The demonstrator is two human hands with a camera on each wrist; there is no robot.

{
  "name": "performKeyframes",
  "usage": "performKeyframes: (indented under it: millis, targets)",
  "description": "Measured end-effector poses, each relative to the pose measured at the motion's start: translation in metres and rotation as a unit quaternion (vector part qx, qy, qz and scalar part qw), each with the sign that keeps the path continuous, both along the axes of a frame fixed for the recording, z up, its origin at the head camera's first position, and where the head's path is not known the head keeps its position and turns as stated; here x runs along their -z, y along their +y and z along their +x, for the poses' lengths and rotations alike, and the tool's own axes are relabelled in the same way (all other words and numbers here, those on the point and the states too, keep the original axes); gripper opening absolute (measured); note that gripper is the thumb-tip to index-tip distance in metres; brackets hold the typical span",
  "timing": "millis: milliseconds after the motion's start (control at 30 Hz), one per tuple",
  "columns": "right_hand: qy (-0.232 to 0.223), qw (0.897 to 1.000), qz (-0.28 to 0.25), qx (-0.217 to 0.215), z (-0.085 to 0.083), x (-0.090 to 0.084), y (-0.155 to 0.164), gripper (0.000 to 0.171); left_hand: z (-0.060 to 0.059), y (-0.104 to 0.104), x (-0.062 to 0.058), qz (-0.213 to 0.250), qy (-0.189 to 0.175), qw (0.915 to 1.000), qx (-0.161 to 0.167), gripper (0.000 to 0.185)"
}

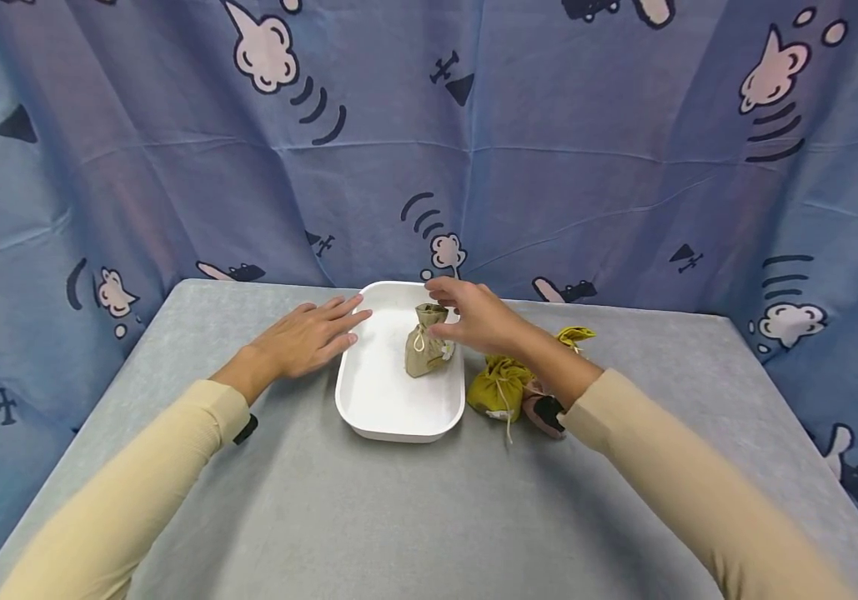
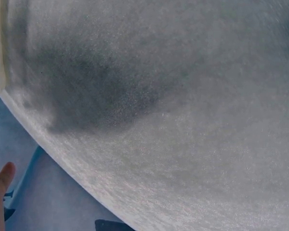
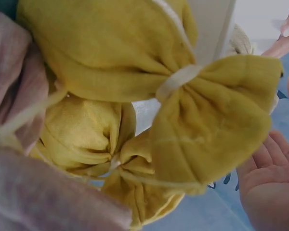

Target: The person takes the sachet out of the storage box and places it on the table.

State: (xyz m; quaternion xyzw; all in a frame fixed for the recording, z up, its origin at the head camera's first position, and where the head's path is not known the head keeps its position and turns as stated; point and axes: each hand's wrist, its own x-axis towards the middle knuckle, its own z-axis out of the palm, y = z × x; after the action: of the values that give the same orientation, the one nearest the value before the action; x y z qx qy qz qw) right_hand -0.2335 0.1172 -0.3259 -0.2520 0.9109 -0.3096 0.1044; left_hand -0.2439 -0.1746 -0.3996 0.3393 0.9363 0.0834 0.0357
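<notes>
Standing in tray (image 1: 368, 400): pouch (image 1: 424, 350), judged soft, light | best gripped at tied neck | right hand (image 1: 477, 321) loosely open, touching it | left hand (image 1: 308, 337) flat on bench (image 1: 323, 517).

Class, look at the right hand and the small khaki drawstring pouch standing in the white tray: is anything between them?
Nothing visible. The right hand hovers right at the khaki drawstring pouch in the white tray; the yellow pouches lie outside the tray, under the wrist.

One pouch (image 1: 425, 342) stands in the tray (image 1: 391, 417); other pouches (image 1: 499, 387) lie right of it.
</notes>
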Motion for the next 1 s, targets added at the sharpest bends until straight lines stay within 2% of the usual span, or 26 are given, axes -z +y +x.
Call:
performKeyframes:
  millis: [400, 600, 1000]
  targets:
    - [0.005, 1.000, 0.020, -0.024, -0.006, 0.010, -0.009, 0.063, -0.002, -0.001, 0.000, 0.000, 0.000, 1.0000, 0.000, 0.054]
    - [-0.005, 0.998, 0.047, -0.040, -0.007, 0.014, -0.016, 0.063, -0.002, -0.001, 0.002, -0.002, -0.002, 1.0000, -0.003, 0.054]
    - [-0.025, 0.996, 0.078, -0.035, -0.007, 0.012, -0.022, 0.054, -0.002, -0.001, 0.002, 0.003, 0.001, 1.0000, -0.002, 0.054]
